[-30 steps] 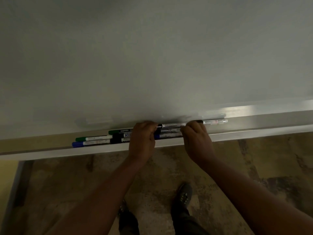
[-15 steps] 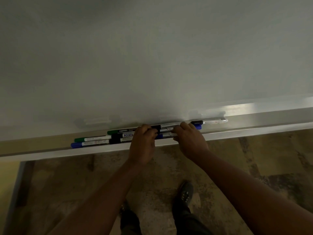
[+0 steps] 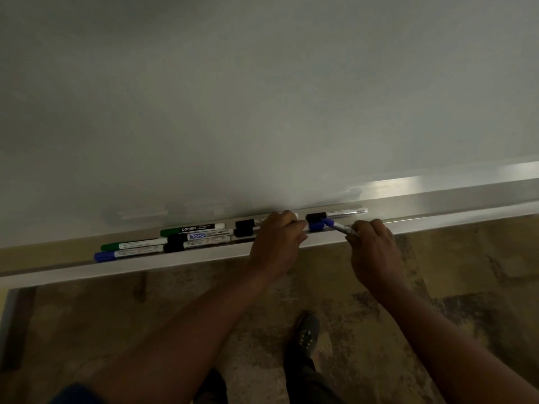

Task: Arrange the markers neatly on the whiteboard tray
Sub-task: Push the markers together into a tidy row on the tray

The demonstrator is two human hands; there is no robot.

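Several markers lie along the whiteboard tray (image 3: pixel 437 221). At the left lie a blue-capped marker (image 3: pixel 128 253) and a green one (image 3: pixel 132 245), then a green Camlin marker (image 3: pixel 192 229) and black-capped markers (image 3: pixel 201 239). My left hand (image 3: pixel 277 243) rests on the tray, fingers over two black-capped markers (image 3: pixel 248 225). My right hand (image 3: pixel 374 246) pinches a blue-capped marker (image 3: pixel 338 226) that is tilted, its cap end pointing at the tray. Behind it lies a black-capped marker (image 3: pixel 335 214).
The whiteboard (image 3: pixel 262 97) fills the upper view. Below the tray is a mottled floor (image 3: pixel 466 272) with my shoes (image 3: pixel 304 336). The tray's right stretch holds no markers.
My right hand has shifted to the right and lifted a blue-capped marker out at an angle. My left hand stays on the black-capped markers.
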